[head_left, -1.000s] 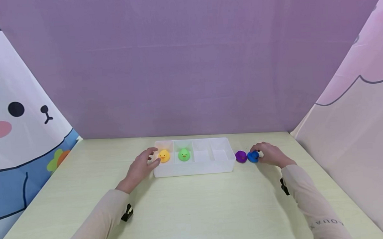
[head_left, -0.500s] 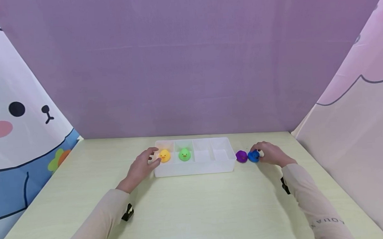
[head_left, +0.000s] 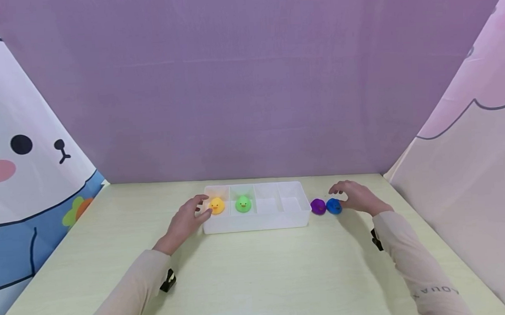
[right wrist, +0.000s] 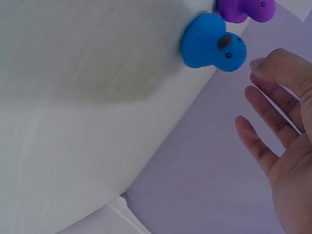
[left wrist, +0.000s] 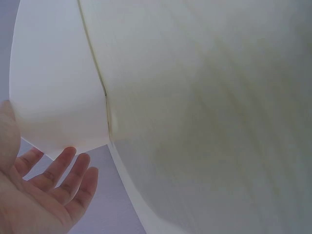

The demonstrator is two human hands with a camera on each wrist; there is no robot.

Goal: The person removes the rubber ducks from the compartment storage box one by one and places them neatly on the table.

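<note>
A white divided box point(head_left: 255, 223) stands near the far side of the table. In its leftmost compartment sits a yellow toy duck point(head_left: 216, 205), and beside that, in the second, a green toy duck point(head_left: 243, 204). My left hand point(head_left: 184, 225) is at the box's left end, its thumb and fingertips spread at the rim; firm contact cannot be told. Right of the box a purple toy duck point(head_left: 318, 207) and a blue toy duck point(head_left: 334, 206) sit side by side on the table. My right hand point(head_left: 357, 198) hovers just beyond the blue duck point(right wrist: 214, 44), fingers apart, holding nothing.
The pale wooden table point(head_left: 266, 274) spreads toward me in front of the box. A purple cloth wall point(head_left: 249, 92) rises behind the table's far edge. Printed cartoon panels point(head_left: 38, 185) flank both sides.
My right hand has let go of the blue duck and lifted slightly, its fingers opening. The blue duck stays on the table. My left hand keeps its place at the box.
</note>
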